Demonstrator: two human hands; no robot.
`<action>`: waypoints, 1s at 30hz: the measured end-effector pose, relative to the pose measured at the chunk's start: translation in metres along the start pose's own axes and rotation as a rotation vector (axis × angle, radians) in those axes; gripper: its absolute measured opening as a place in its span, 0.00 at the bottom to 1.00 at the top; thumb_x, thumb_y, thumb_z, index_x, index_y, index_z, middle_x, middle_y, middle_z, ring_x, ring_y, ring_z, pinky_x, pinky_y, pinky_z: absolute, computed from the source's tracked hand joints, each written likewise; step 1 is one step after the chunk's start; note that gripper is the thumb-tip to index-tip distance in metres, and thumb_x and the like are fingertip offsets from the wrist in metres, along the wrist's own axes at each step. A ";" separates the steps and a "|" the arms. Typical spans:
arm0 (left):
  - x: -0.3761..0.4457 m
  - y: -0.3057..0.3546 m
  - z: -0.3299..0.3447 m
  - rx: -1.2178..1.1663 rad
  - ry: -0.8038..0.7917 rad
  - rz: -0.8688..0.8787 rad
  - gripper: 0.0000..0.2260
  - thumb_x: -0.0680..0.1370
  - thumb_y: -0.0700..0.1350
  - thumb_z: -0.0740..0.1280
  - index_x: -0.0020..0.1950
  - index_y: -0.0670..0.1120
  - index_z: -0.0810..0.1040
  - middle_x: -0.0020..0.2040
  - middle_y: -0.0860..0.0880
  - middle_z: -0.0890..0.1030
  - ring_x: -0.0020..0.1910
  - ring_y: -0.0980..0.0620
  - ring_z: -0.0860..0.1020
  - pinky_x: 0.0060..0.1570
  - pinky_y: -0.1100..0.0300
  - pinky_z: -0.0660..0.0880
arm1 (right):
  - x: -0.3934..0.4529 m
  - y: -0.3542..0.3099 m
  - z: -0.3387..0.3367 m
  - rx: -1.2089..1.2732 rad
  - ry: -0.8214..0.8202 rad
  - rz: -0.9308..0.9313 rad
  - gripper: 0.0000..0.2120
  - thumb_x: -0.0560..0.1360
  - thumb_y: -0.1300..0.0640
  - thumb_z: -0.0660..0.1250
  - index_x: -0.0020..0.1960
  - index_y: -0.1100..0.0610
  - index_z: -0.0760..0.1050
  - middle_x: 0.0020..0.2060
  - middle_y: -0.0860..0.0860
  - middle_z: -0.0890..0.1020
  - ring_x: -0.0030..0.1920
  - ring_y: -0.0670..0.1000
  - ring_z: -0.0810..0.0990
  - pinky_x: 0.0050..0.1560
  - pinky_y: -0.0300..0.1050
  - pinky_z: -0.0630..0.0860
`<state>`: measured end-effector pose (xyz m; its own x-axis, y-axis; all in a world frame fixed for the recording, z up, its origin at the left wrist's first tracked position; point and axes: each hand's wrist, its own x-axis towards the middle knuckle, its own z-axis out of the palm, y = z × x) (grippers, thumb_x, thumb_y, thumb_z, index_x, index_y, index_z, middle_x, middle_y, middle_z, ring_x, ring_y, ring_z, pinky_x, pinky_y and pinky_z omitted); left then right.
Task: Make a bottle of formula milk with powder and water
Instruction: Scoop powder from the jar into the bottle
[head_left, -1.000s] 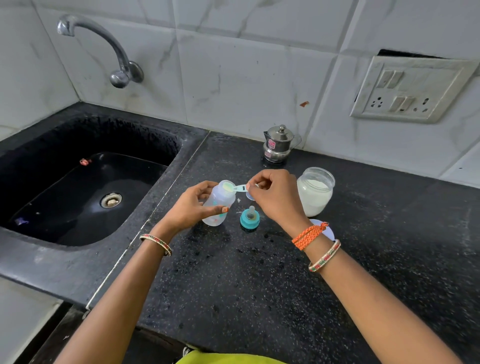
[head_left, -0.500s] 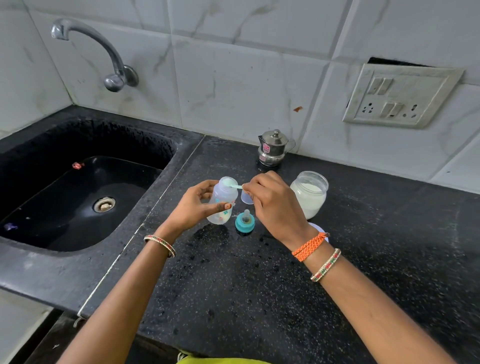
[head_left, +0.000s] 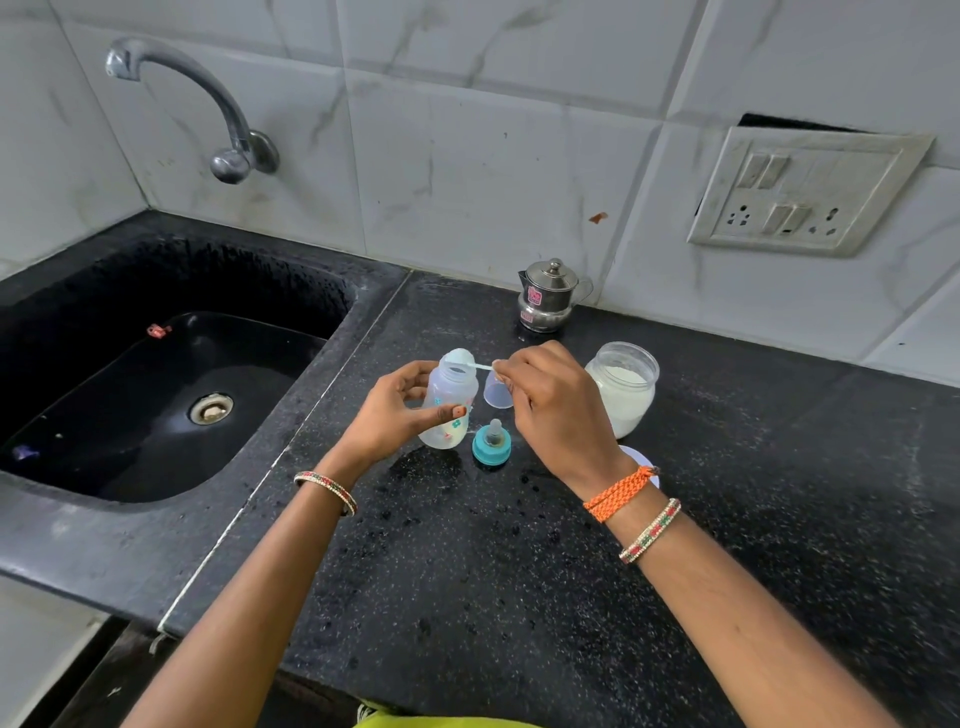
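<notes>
A clear baby bottle (head_left: 451, 400) with small printed flowers stands uncapped on the black counter (head_left: 519, 571). My left hand (head_left: 389, 415) grips its body. My right hand (head_left: 550, 405) pinches the handle of a pale scoop (head_left: 464, 360), whose bowl sits tipped over the bottle's mouth. An open glass jar of white powder (head_left: 626, 387) stands just right of my right hand. The teal ring with the teat (head_left: 491, 444) rests on the counter in front of the bottle. The clear bottle cap (head_left: 496, 392) lies between bottle and right hand.
A small steel lidded pot (head_left: 549, 296) stands against the tiled wall. The black sink (head_left: 156, 395) with its tap (head_left: 208, 104) is on the left. A white lid (head_left: 641, 460) peeks out under my right wrist. A switch plate (head_left: 802, 192) is on the wall.
The scoop has stayed at the bottle's mouth and tipped further over it. The camera moved closer; both hands kept their hold.
</notes>
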<state>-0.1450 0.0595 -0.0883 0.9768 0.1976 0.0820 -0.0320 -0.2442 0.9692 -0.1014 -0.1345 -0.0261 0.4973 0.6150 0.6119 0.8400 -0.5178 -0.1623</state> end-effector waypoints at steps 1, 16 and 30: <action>0.000 0.000 0.001 0.008 0.006 0.003 0.28 0.64 0.51 0.77 0.61 0.49 0.75 0.54 0.49 0.82 0.54 0.49 0.80 0.55 0.53 0.78 | 0.000 0.000 0.000 -0.002 -0.003 0.002 0.13 0.66 0.72 0.73 0.49 0.64 0.82 0.38 0.55 0.82 0.40 0.55 0.79 0.33 0.46 0.79; 0.004 -0.004 0.006 0.056 0.067 0.000 0.22 0.67 0.46 0.76 0.58 0.50 0.75 0.52 0.52 0.81 0.52 0.52 0.80 0.46 0.66 0.76 | -0.010 0.005 0.010 -0.015 0.033 0.007 0.10 0.69 0.69 0.72 0.50 0.63 0.82 0.40 0.54 0.82 0.42 0.54 0.78 0.35 0.44 0.78; -0.006 -0.025 0.003 -0.018 0.027 -0.110 0.27 0.62 0.51 0.78 0.57 0.53 0.72 0.60 0.48 0.79 0.60 0.50 0.77 0.65 0.46 0.71 | -0.011 0.026 0.015 0.851 0.111 1.047 0.03 0.73 0.65 0.71 0.46 0.60 0.79 0.39 0.55 0.84 0.35 0.48 0.82 0.43 0.42 0.81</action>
<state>-0.1496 0.0619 -0.1135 0.9685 0.2482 -0.0186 0.0707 -0.2027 0.9767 -0.0819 -0.1456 -0.0491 0.9951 0.0900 -0.0411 -0.0264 -0.1589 -0.9869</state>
